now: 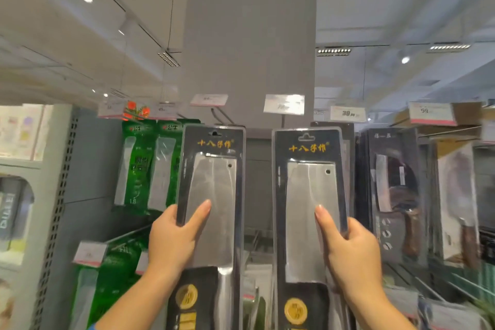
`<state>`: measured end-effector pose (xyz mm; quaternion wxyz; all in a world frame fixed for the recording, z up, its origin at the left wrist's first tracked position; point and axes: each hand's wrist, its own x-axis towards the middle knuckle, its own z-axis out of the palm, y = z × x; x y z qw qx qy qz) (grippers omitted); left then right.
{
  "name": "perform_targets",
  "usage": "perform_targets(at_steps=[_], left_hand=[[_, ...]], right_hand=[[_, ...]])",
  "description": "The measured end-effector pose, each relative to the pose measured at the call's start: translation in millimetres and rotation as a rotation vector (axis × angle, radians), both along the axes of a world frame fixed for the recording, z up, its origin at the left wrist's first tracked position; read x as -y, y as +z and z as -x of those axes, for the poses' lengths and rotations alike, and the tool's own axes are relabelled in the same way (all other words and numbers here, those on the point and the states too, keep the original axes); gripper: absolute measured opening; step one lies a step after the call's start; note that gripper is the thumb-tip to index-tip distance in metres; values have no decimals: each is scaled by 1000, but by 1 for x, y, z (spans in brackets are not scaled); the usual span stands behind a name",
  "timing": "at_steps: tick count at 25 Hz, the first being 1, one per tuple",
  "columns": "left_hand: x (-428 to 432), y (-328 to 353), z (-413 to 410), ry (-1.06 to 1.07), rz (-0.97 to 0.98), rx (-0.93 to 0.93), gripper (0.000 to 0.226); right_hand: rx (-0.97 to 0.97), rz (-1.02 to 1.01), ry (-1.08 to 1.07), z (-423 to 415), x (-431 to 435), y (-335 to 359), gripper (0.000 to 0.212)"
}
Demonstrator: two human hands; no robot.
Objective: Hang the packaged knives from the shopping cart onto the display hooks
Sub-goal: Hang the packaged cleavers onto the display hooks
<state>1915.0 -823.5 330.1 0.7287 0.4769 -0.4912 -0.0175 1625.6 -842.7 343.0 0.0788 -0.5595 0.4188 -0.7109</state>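
Your left hand (171, 238) grips the left packaged cleaver (211, 195), your right hand (351, 246) grips the right packaged cleaver (308, 195), both upright just under the display hooks (221, 114) | risk: steering two hang holes (307, 137) at once, you may miss a hook and drop a pack.

Both bare forearms come in from the bottom edge, the left from 7 o'clock and the right from 5 o'clock, reaching toward 12. The left hand (171, 236) grips the left pack (214, 185) at its 9 o'clock edge, thumb across the front toward 1 o'clock. The right hand (351, 246) grips the right pack (310, 190) at its 3 o'clock edge, thumb toward 11. The fingers are hidden behind.
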Motion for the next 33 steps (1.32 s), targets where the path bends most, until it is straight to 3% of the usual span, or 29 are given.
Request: perform_targets(at_steps=[7,11,16,21,30,33], left_hand=[[37,-6,-46,-18,-101,-27,87],[55,27,-92,-15,-104,39,68],[82,83,-153,-25,-33,115,45],[101,122,-196,-12,78,178,49],[106,172,-195,9,185,309,55],[108,174,-190,-23,183,316,56]], right_hand=[[-73,-37,32,-43,26,4,81],[-130,-11,13,-92,42,14,68],[-91,-31,-3,-151,75,28,72],[6,58,-72,-180,96,42,72],[-113,181,-156,-212,90,80,62],[-123,114,-152,-216,101,84,68]])
